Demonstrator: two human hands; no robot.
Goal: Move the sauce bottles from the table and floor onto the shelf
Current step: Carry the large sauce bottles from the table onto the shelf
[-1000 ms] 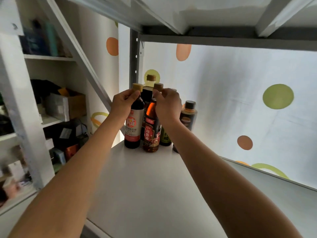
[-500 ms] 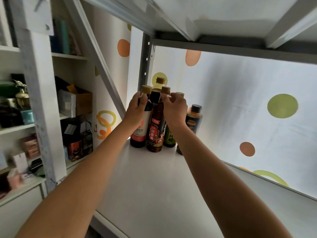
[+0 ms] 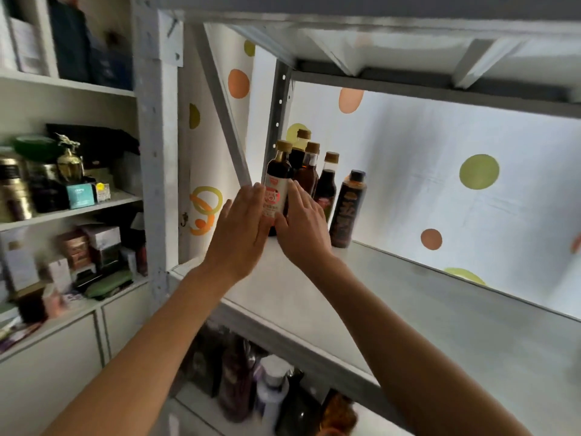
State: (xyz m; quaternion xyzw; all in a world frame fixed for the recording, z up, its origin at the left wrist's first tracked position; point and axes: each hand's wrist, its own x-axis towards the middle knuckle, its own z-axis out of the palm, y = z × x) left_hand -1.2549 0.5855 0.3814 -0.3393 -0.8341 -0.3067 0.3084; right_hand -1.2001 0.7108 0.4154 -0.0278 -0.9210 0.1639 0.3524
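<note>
Left hand (image 3: 242, 226) and right hand (image 3: 303, 226), fingers straight and spread, are laid flat against the front bottle (image 3: 276, 190), mid-frame. Five bottles are seen grouped upright on the shelf (image 3: 440, 313). Bottles remaining elsewhere cannot be judged.

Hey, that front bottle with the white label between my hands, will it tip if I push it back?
Probably, if pushed high: the white-label bottle is tall and narrow, so push low. It looks nearly full of dark sauce, so likely heavy. Neighbouring bottles crowd close behind and may knock together.
</note>
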